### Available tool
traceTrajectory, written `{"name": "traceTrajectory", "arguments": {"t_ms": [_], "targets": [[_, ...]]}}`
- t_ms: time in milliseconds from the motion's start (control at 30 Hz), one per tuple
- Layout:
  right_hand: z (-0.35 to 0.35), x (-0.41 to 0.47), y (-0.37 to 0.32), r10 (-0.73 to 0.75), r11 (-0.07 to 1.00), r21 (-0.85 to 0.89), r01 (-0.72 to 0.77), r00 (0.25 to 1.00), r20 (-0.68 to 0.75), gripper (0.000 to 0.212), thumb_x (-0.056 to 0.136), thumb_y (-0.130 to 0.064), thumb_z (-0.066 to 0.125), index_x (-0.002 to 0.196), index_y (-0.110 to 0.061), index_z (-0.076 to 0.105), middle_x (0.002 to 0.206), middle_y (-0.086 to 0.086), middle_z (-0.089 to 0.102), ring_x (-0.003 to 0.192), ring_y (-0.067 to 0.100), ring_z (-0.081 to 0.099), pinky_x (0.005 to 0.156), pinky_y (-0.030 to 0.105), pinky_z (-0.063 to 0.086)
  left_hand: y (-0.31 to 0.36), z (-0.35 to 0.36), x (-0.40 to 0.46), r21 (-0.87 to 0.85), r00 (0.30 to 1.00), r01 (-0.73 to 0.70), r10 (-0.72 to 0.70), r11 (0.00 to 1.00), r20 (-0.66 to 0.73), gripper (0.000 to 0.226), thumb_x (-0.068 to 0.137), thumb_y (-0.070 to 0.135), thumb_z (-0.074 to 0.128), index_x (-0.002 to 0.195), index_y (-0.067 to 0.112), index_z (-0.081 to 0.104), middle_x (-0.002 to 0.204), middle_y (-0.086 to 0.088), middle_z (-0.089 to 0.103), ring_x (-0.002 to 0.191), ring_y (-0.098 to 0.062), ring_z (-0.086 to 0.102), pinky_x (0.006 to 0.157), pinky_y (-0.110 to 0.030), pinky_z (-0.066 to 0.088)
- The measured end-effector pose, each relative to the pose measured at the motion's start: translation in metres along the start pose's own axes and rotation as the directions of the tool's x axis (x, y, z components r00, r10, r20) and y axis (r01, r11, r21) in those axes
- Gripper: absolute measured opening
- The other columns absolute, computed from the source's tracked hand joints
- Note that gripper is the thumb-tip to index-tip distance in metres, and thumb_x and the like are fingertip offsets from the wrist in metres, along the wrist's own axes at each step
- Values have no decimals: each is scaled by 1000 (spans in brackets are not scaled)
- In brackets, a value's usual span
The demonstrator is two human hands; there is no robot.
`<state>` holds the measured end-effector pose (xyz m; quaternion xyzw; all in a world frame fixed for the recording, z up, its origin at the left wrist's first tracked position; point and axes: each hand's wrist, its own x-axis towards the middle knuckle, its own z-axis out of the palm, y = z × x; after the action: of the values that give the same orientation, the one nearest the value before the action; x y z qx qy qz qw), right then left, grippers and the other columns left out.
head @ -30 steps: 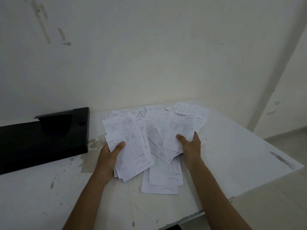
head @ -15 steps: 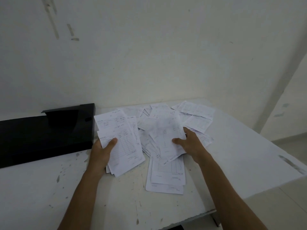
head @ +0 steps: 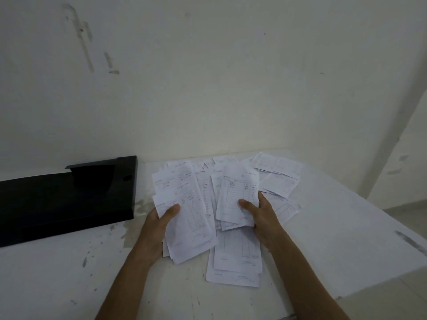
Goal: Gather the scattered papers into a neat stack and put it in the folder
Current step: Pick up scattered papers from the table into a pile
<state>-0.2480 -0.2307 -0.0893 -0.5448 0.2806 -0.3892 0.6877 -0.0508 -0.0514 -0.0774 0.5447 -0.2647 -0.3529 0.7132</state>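
Right of the black folder (head: 67,197) on the white table (head: 335,239), I see my left hand (head: 157,225) gripping a thick sheaf of papers (head: 184,218), thumb on top; further right of the folder my right hand (head: 261,218) pinches a smaller bunch (head: 235,199), above loose sheets (head: 235,262) spread flat

Printed papers (head: 184,204) in both hands

White table (head: 323,245) w/ papers (head: 233,269), black folder (head: 57,204)
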Motion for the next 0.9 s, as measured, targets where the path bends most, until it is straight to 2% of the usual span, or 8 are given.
{"name": "traceTrajectory", "arguments": {"t_ms": [167,367,500,600,667,733,800,900], "targets": [[27,-14,-8,26,998,47,-34,985,168,33,102,-16,55,134,-21,56,128,5,69,117,24,67,96,44,56,-5,14,-3,9,1000,4,-4,1000,11,34,92,19,64,126,22,63,117,3,72,104,-16,69,86,-32,57],[47,-24,-10,117,991,30,-127,967,227,40,105,-41,42,140,-25,54,130,3,69,120,25,65,104,52,51,-7,13,-2,32,1000,-14,13,999,14,35,91,21,66,126,25,62,118,5,72,107,-16,68,88,-35,56],[54,-24,-2,19,985,-171,32,957,290,51,100,-52,50,145,-29,47,141,-5,60,133,19,55,111,47,44,-14,19,3,184,992,-91,105,979,-67,45,87,24,71,130,27,54,121,8,68,110,-17,66,91,-40,55],[55,-23,3,-73,945,-291,146,966,249,50,100,-42,56,145,-27,44,140,-8,60,130,13,57,108,41,49,-11,28,5,86,993,-59,67,995,-95,53,84,25,75,133,27,53,121,5,69,109,-19,66,94,-43,54],[51,-20,4,-106,927,-327,182,966,236,50,101,-39,56,147,-26,43,141,-11,58,130,9,55,110,39,47,-6,36,6,-43,997,49,-52,998,-48,43,85,24,73,126,23,61,117,0,72,106,-24,69,93,-47,55],[46,-18,4,-125,905,-375,201,968,217,47,101,-37,56,145,-26,45,139,-12,59,128,7,56,109,39,48,-2,42,6,-88,984,180,-178,980,24,32,87,23,71,119,19,67,111,-5,74,103,-27,70,91,-49,55],[40,-17,4,-151,875,-435,212,974,171,43,99,-34,59,140,-24,48,132,-12,62,122,6,59,105,40,51,-4,44,10,-12,980,192,-190,981,63,31,88,24,70,119,17,68,113,-6,74,104,-27,70,93,-48,54],[22,-16,-1,-240,797,-562,221,970,41,39,97,-38,62,133,-27,52,106,-15,69,102,4,66,92,33,52,-4,44,24,138,998,68,-67,988,-12,32,91,25,67,123,19,66,118,-2,71,106,-21,68,96,-42,52]]}}
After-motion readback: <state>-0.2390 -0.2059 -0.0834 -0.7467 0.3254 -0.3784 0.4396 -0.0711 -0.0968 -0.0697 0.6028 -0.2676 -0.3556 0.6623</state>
